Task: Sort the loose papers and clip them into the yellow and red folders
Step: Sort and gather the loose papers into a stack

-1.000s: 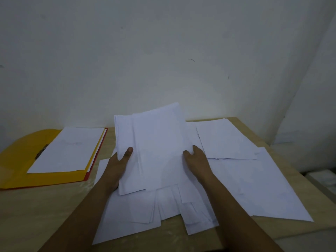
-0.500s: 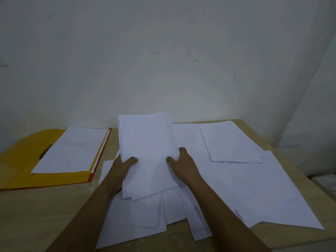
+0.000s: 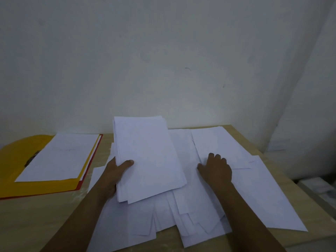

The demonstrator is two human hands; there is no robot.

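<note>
My left hand [image 3: 116, 171] grips a stack of white papers [image 3: 147, 157] by its left edge, thumb on top, with the stack tilted up off the table. My right hand [image 3: 216, 168] rests on the loose sheets [image 3: 218, 142] to the right, fingers slightly bent on the paper. More loose papers [image 3: 190, 220] lie spread under and in front of both hands. The open yellow folder [image 3: 16, 160] lies at the left with a white sheet [image 3: 58, 157] on it. A red folder's edge [image 3: 91, 160] shows beneath its right side.
The wooden table [image 3: 36, 224] ends against a white wall at the back. Its right edge runs diagonally past a large sheet [image 3: 269, 197]. A dark clip [image 3: 31, 159] sits on the yellow folder's spine area. Pale objects lie on the floor at far right.
My right hand has let go of the stack and moved right onto the loose sheets. My left hand alone now holds the stack, which is squared up more.
</note>
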